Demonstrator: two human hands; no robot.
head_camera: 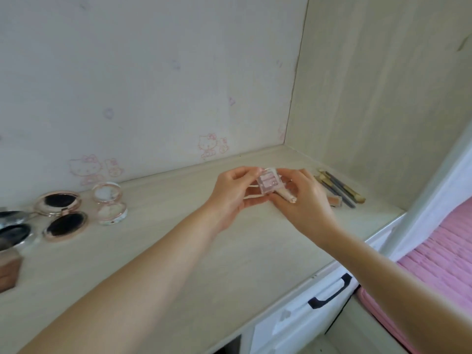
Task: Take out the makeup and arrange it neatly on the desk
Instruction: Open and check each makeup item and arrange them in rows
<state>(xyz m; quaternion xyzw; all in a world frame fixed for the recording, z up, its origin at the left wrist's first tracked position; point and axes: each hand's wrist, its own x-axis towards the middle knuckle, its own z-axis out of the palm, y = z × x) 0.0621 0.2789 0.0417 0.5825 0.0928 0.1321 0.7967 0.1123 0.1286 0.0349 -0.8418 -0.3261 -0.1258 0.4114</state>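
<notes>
Both hands meet over the back of the pale wooden desk [178, 251]. My left hand [229, 198] and my right hand [304, 200] together pinch a small clear square pink eyeshadow case [268, 185], held just above the desk. A cream-coloured tube [287, 196] lies under the case, between my fingers. Several makeup pencils [339, 187] and a small tan compact [335, 200] lie on the desk right of my right hand. At the left stand an open rose-gold compact [61, 215] and an open white powder compact [109, 203].
A silver open compact [12, 231] and a brown box [10, 272] sit at the far left edge. The wall with cartoon cat prints [153, 85] backs the desk; a side panel [383, 98] closes it on the right. A drawer with a black handle [329, 292] is below; pink bedding [439, 264] lies at right.
</notes>
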